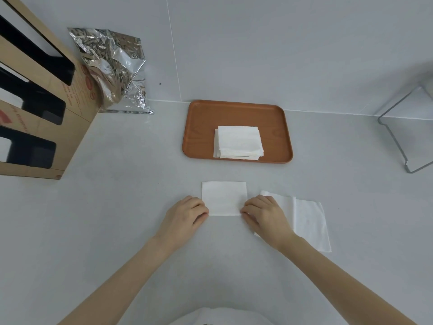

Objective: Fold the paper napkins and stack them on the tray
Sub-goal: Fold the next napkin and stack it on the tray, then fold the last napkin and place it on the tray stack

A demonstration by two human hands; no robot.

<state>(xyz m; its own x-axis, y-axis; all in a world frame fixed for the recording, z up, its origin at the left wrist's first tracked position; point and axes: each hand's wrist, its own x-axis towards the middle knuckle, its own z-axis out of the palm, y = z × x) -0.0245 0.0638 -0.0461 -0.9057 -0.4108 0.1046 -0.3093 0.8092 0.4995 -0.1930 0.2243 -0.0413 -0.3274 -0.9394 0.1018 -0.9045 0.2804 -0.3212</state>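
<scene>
A folded white napkin lies flat on the grey counter in front of me. My left hand touches its near left corner with curled fingers. My right hand touches its near right corner the same way. Whether the fingers pinch the paper or only press on it is unclear. Under and to the right of my right hand lie unfolded napkins. Beyond, a brown wooden tray holds a stack of folded napkins in its near middle.
A cardboard box with black cut-outs stands at the left. A crumpled foil bag leans on the wall behind it. A metal wire rack is at the right edge. The wall runs right behind the tray.
</scene>
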